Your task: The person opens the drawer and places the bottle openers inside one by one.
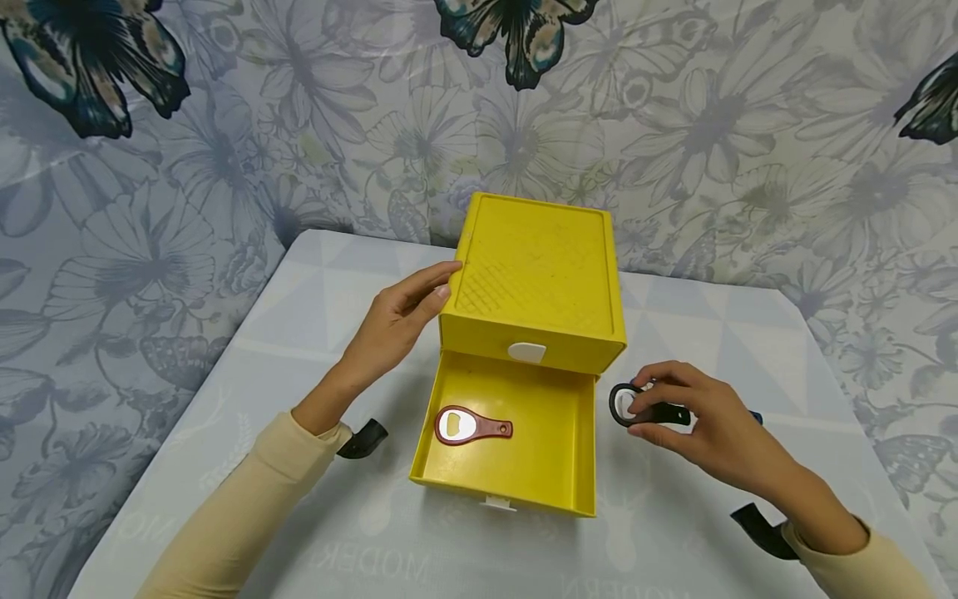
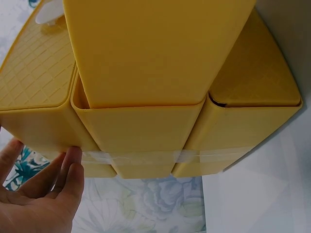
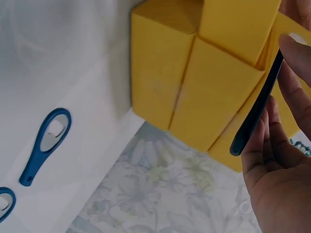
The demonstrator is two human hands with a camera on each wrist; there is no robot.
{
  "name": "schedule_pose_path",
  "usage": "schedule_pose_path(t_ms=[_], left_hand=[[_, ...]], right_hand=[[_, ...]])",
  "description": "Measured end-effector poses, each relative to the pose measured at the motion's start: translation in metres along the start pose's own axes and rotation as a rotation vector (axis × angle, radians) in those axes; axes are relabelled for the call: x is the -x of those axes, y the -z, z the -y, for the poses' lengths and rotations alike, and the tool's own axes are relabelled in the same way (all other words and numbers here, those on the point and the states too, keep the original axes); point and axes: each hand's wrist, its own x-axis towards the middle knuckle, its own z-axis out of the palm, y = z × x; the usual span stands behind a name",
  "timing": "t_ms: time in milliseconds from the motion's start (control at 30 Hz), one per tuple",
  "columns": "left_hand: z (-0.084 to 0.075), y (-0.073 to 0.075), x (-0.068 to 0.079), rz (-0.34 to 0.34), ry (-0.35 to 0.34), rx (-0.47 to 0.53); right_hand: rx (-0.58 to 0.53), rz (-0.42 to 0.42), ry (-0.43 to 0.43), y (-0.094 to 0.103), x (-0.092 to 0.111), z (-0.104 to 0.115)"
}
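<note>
Seems to be at the step of putting a black bottle opener [image 1: 672, 415] into the pulled-out drawer [image 1: 546, 474]. Held just right of it, apparently above the table [image 1: 374, 532], clamped between thumb and fingers of the right hand [image 1: 707, 420]. Touched at far left, not grasped, by the left hand [image 1: 389, 324]: the yellow box [image 1: 539, 266]. Probably calls next for clearing the right wall, then lowering beside the red bottle opener [image 1: 474, 426]. Looks slim, dark, ring-headed, with a whitish centre; edge-on to the right wrist camera.
</note>
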Motion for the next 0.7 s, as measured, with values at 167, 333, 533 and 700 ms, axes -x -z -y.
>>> schedule_pose_path(t_ms=[167, 333, 533, 700], left_hand=[[0.000, 0.000, 0.000, 0.003, -0.003, 0.000], [0.000, 0.001, 0.000, 0.002, -0.005, -0.001], [0.000, 0.001, 0.001, 0.005, -0.005, 0.001], [-0.001, 0.001, 0.001, 0.003, -0.001, -0.004]], right_hand=[[-0.024, -0.006, 0.062, 0.002, -0.006, 0.014], [-0.029, -0.005, 0.078, 0.002, -0.011, 0.026], [-0.042, 0.015, 0.088, -0.002, -0.018, 0.036], [-0.065, 0.038, 0.104, -0.007, -0.025, 0.046]])
